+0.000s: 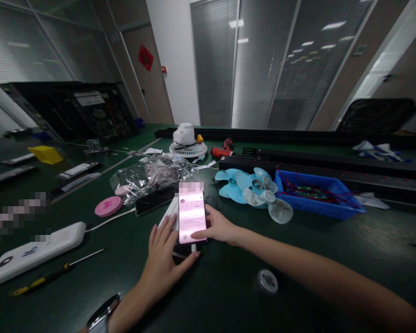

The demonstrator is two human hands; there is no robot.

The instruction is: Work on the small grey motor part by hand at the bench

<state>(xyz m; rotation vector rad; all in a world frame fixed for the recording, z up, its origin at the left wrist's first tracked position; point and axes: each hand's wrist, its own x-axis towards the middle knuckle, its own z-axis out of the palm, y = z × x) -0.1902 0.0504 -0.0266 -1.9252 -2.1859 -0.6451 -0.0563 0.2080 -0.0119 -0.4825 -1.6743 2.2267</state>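
A phone (192, 216) with a lit pinkish screen stands out in the middle of the dark green table. My right hand (220, 226) grips its right edge, thumb over the lower part of the screen. At the phone's left side lies my left hand (162, 254), fingers stretched out and thumb apart. Its thumb tip is close to a white plug (194, 248) at the phone's bottom end. A flat white object (168, 212) is partly hidden under the left fingers. A dark, switched-off phone (156, 200) rests just behind to the left.
Light blue fan blades (232, 186) and a blue bin (321, 209) of wires stand at right. Left are a pink disc (108, 206), a white elongated device (38, 252) and a screwdriver (52, 276). Behind are plastic bags (152, 173), a white fan (184, 141) and a red drill (223, 149).
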